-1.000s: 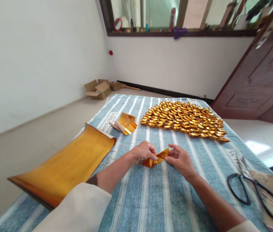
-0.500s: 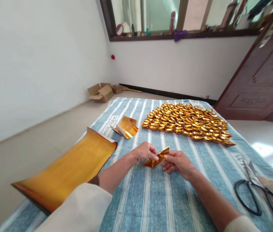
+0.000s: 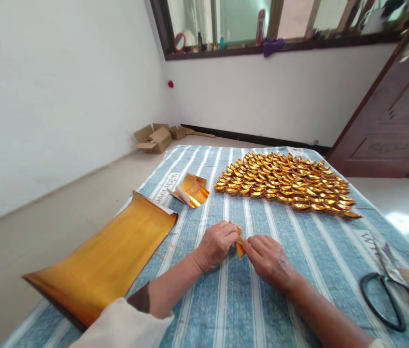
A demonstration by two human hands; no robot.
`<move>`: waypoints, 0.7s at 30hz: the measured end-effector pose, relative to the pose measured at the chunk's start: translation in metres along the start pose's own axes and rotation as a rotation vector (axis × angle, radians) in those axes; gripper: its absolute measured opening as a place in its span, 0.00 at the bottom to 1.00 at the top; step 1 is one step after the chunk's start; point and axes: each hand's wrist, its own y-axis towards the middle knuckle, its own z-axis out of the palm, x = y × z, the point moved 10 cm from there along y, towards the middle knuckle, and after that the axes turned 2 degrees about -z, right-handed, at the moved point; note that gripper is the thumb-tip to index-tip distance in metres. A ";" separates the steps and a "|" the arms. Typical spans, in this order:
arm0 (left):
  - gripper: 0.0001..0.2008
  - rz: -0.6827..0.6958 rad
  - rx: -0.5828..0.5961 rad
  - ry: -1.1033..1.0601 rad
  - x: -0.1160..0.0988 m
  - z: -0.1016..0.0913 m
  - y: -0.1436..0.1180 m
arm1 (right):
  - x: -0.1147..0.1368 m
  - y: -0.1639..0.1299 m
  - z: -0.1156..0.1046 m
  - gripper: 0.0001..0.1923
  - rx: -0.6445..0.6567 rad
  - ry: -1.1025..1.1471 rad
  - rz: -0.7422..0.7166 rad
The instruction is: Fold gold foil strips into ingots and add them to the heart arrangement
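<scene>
While both my hands meet over the blue-and-white striped surface (image 3: 247, 299), they pinch one small folded gold foil paper piece (image 3: 239, 244) between them.

My left hand (image 3: 216, 244) closes its grip on the piece's left side and my right hand (image 3: 269, 258) closes on its right, so the foil sits squarely between the two, about equally near each, held just above the cloth with its long axis roughly upright. Farther off lie the rows of finished gold paper ingots (image 3: 286, 186); a large curled gold foil sheet (image 3: 106, 261) lies to my left, black-handled scissors (image 3: 383, 290) to my right.
</scene>
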 end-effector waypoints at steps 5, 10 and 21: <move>0.13 -0.002 0.090 -0.084 -0.006 0.009 -0.018 | 0.011 -0.003 0.009 0.13 0.076 0.068 -0.034; 0.11 -0.078 0.087 -0.251 0.000 0.009 -0.024 | 0.008 -0.006 0.013 0.13 0.131 0.156 0.001; 0.05 -0.268 0.038 -0.369 0.014 0.013 -0.026 | 0.001 -0.007 0.015 0.12 0.184 0.201 0.036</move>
